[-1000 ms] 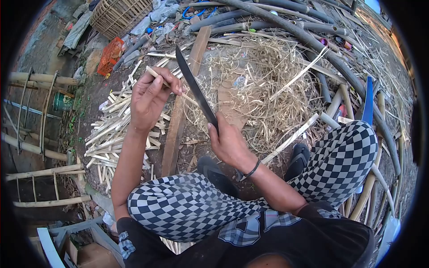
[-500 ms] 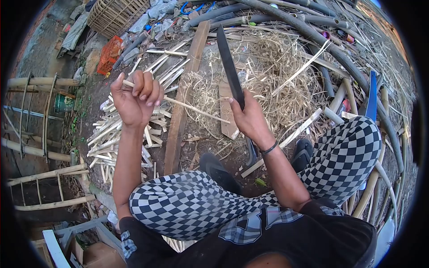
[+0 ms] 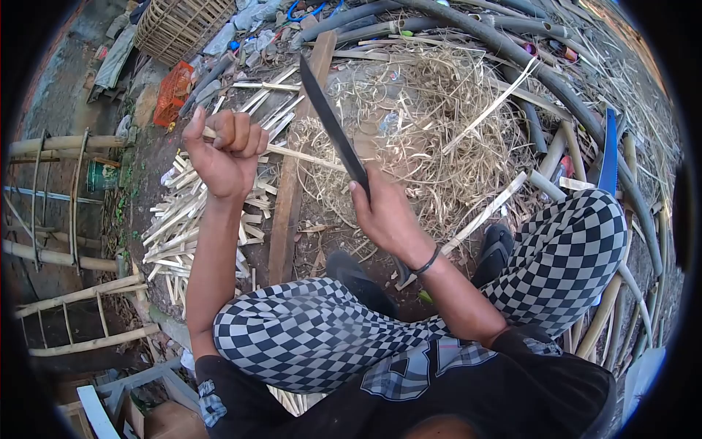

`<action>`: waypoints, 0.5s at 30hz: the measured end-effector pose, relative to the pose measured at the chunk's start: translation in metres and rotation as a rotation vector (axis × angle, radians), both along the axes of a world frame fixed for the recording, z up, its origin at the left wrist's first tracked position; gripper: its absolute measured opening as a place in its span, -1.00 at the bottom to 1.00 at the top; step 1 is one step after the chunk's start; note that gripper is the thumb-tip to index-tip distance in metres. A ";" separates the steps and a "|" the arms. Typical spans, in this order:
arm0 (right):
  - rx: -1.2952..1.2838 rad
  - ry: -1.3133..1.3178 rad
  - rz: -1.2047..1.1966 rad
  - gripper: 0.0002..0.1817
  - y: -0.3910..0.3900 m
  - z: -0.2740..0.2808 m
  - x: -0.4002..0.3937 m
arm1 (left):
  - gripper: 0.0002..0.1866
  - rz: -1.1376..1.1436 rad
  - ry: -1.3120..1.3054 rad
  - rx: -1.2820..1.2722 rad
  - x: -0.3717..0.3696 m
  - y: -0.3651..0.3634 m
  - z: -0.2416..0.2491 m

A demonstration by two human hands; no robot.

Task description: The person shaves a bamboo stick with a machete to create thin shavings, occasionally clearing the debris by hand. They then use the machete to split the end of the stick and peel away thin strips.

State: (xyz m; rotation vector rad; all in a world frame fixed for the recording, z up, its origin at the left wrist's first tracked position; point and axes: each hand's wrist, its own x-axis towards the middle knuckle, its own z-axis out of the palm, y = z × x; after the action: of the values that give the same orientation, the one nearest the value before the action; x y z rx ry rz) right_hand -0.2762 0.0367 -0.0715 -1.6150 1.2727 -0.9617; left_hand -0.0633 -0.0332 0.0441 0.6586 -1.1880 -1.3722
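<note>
Head view: left hand [image 3: 227, 157] grips stick [image 3: 303, 156], right hand [image 3: 384, 216] machete [image 3: 333, 128].

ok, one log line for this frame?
left hand: grips bamboo strip | right hand: grips machete, blade across strip | below: wooden plank, shavings

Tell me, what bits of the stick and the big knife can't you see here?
Head view only:
- Knife handle: wrapped inside the right hand.
- Near end of the bamboo stick: closed in the left hand.
- Where stick meets blade: the blade covers it, so touching or apart is unclear.
- Blade's edge: too thin to make out.
</note>
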 end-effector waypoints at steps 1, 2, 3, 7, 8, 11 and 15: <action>0.006 -0.004 -0.006 -0.73 0.005 0.007 0.003 | -0.40 0.032 0.031 0.021 0.000 0.001 0.000; 0.050 0.003 0.067 -0.74 0.010 0.015 0.005 | -0.42 0.048 0.022 0.011 0.000 0.000 -0.001; 0.092 0.008 0.141 -0.74 0.017 0.020 0.010 | -0.42 0.043 0.015 0.013 -0.001 0.004 -0.001; 0.018 0.027 0.139 -0.79 0.029 0.018 0.028 | -0.42 0.111 0.003 -0.008 -0.010 0.013 -0.005; 0.029 0.053 0.115 -0.80 0.028 0.007 0.033 | -0.41 0.135 -0.040 -0.047 -0.015 0.016 -0.006; 0.072 0.109 0.084 -0.80 0.021 -0.035 0.047 | -0.36 0.207 -0.111 -0.088 -0.027 0.022 -0.009; 0.113 0.074 0.076 -0.79 0.018 -0.027 0.040 | -0.29 0.470 -0.058 -0.057 -0.030 0.019 -0.014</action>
State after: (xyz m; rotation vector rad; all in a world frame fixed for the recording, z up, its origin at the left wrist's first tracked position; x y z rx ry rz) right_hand -0.2361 0.0549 -0.0987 -1.6120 1.2828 -0.7763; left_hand -0.0930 -0.0145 0.0302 0.8775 -1.0298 -0.9262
